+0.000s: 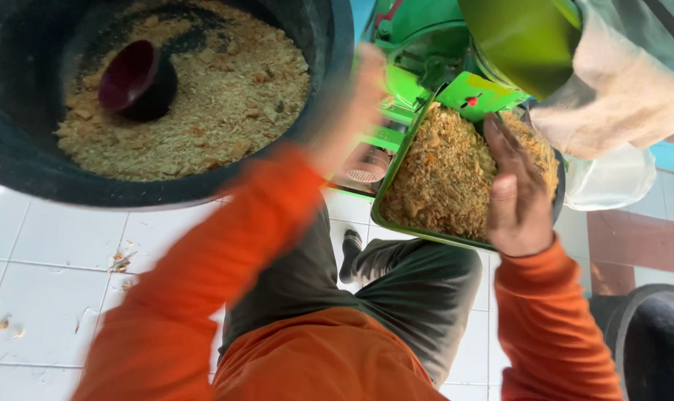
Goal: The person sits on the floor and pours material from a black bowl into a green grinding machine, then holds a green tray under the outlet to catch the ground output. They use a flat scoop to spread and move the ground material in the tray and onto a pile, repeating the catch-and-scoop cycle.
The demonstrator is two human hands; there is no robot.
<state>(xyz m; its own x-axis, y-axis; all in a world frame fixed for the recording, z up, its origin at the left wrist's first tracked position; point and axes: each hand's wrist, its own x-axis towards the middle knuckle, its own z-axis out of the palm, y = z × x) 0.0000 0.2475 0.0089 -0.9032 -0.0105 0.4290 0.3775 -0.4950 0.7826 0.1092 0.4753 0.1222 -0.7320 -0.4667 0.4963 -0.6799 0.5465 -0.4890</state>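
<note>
My right hand (513, 194) lies flat, fingers apart, on the tan crumbly meal piled in the green feed tray (387, 194) of a green machine (418, 52). My left hand (359, 100) is blurred in motion between that tray and a big black tub (25, 167); whether it holds anything cannot be told. The tub holds more of the same tan meal (225, 96), with a dark maroon scoop bowl (136, 80) resting in it. Both my sleeves are orange.
A pale cloth sack (626, 82) hangs at the machine's upper right. A second dark bucket (652, 341) stands at the lower right. The floor is white tile (47, 282) with a few spilled crumbs; my dark trouser legs and a black shoe (350, 252) are below.
</note>
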